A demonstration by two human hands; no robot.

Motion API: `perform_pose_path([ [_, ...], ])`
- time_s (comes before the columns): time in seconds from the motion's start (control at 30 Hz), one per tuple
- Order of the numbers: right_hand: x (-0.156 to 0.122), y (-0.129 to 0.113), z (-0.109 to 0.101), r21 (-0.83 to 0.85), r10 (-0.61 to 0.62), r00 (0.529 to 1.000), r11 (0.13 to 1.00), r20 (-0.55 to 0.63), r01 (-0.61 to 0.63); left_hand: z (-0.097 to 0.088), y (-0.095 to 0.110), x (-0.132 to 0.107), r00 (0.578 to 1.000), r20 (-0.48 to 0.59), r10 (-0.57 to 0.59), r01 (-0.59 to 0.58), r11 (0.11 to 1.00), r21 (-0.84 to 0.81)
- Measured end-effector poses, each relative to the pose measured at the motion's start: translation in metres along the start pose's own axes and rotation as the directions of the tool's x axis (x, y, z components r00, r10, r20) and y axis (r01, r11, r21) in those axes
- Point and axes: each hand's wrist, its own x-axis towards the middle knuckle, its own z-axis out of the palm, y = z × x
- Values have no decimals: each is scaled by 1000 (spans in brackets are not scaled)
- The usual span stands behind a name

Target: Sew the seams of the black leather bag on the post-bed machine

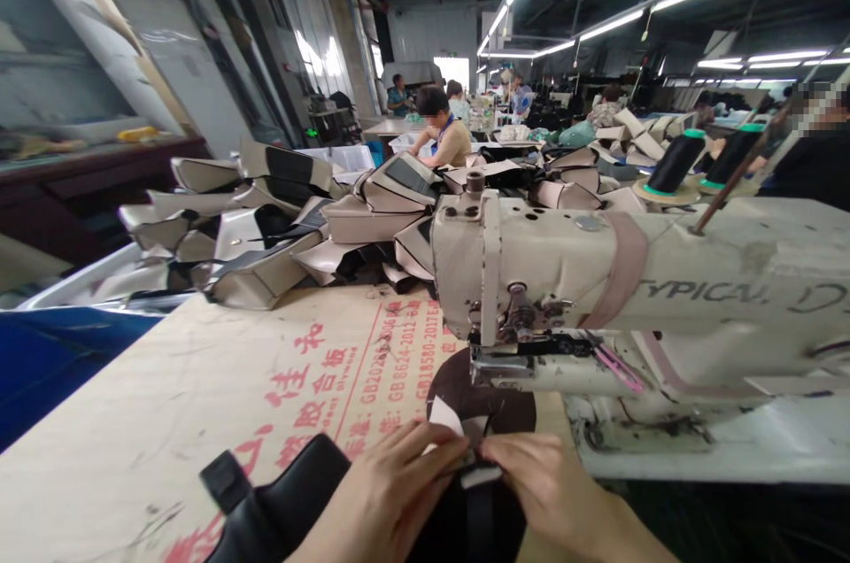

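Note:
My left hand point(406, 476) and my right hand point(541, 479) meet low in the middle of the view. Fingertips of both are pinched on the edge of a dark sewn piece point(488, 514), where light strips show. A white flap point(446, 416) sticks up by the left fingers. Beyond the fingers, dark brown material point(458, 386) lies at the front end of the sewing machine point(531, 271). Beside my left forearm rests a padded black part point(292, 492) with a short tab. What lies under the fingertips is partly hidden.
The plywood tabletop point(266, 395) with red print spreads to the left. Beige and black box-shaped bag pieces point(378, 218) are heaped behind it. Two black thread cones point(674, 163) stand above the machine. A person point(452, 142) works farther back.

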Motion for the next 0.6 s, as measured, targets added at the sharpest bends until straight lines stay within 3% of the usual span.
perform_pose_path([
  [0.07,0,-1,-1,30,4,999,1000,50,-5,-6,5,5,999,45,-3,7,997,-78],
  [0.13,0,-2,-1,56,9,997,998,71,-13,-6,9,12,999,22,-28,30,995,-94],
  [0.27,-1,-1,3,-12,15,1000,1000,17,-15,5,13,30,975,-74,-210,203,975,-88],
  [0.4,-3,2,4,-81,23,999,997,27,-21,13,8,44,925,46,-376,379,919,-106],
  [0.5,-4,2,4,-62,63,997,996,41,-60,17,0,49,903,114,-415,426,898,-104],
  [0.6,-7,1,7,-6,200,980,980,10,-200,20,-7,52,900,115,-422,434,891,-132],
])
